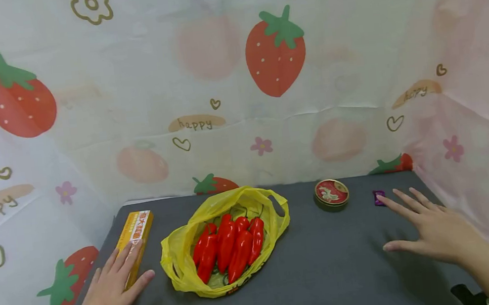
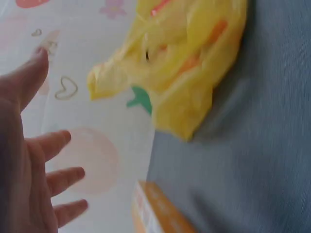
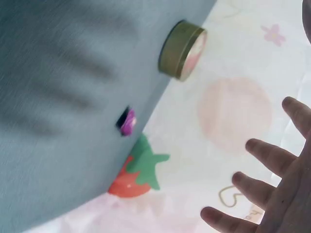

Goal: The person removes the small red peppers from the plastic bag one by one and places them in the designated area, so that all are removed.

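While cloth reads "happy", left hand near box and right hand spread empty.

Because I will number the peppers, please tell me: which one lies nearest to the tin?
The rightmost pepper in the bag, as the head view shows; all the other visible peppers lie to its left, farther from the tin.

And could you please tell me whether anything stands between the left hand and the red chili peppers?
Yes: sideways, the left wall of the yellow plastic bag separates the left hand from the red chili peppers; nothing visible blocks its open mouth.
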Action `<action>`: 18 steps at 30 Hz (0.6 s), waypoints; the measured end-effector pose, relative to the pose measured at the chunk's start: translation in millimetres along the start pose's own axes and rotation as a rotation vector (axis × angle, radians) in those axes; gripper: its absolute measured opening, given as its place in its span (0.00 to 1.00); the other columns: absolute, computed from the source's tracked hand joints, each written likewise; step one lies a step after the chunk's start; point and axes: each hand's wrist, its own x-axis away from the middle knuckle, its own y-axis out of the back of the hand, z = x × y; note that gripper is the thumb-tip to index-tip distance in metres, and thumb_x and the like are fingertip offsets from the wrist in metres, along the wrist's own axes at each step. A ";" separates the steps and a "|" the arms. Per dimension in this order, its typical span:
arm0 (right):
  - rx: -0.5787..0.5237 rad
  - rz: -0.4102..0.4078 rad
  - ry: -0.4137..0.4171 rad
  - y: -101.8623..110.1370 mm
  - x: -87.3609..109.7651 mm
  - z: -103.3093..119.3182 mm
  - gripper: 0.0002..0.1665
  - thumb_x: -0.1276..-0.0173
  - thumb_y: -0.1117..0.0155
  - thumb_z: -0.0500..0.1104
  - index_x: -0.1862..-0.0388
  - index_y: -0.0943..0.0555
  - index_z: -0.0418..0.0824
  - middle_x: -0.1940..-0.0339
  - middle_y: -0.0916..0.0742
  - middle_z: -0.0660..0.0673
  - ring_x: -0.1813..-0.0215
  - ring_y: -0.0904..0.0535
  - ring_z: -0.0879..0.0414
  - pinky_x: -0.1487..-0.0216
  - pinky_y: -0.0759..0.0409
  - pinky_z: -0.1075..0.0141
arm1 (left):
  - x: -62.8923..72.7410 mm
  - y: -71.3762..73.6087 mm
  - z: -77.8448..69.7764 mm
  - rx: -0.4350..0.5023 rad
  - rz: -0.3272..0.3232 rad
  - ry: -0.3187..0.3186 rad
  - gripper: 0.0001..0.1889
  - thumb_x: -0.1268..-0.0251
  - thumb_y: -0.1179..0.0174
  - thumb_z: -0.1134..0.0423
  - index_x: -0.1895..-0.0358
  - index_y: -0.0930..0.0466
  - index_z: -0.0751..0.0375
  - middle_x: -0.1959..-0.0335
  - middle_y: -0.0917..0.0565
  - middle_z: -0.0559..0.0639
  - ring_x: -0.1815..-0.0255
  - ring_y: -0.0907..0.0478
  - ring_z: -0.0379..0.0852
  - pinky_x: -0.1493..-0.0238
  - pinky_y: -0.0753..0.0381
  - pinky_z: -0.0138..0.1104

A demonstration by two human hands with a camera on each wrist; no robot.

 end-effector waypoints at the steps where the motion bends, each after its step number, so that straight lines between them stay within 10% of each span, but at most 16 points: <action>1: -0.014 -0.016 0.011 -0.2 -0.9 2.7 0.60 0.46 0.42 0.84 0.18 0.48 0.66 0.21 0.33 0.37 0.24 0.40 0.29 0.44 0.30 0.28 | -1.2 -0.8 -2.4 0.030 -0.002 -0.013 0.43 0.29 0.48 0.33 0.19 0.46 0.51 0.23 0.37 0.64 0.25 0.43 0.70 0.36 0.43 0.72; 7: -0.130 -0.067 0.037 -3.5 -7.8 21.4 0.56 0.46 0.35 0.79 0.21 0.39 0.64 0.26 0.26 0.37 0.36 0.23 0.31 0.73 0.26 0.59 | -9.3 -1.9 -18.4 0.266 0.052 -0.010 0.39 0.28 0.44 0.38 0.22 0.39 0.57 0.32 0.25 0.63 0.33 0.27 0.65 0.39 0.27 0.61; 18: -0.333 -0.082 0.082 -19.9 -30.9 60.4 0.48 0.46 0.33 0.76 0.30 0.24 0.56 0.35 0.17 0.43 0.38 0.19 0.42 0.52 0.21 0.37 | -25.9 -7.3 -49.0 0.506 0.069 0.267 0.35 0.32 0.38 0.41 0.36 0.24 0.68 0.52 0.12 0.58 0.56 0.15 0.50 0.57 0.16 0.41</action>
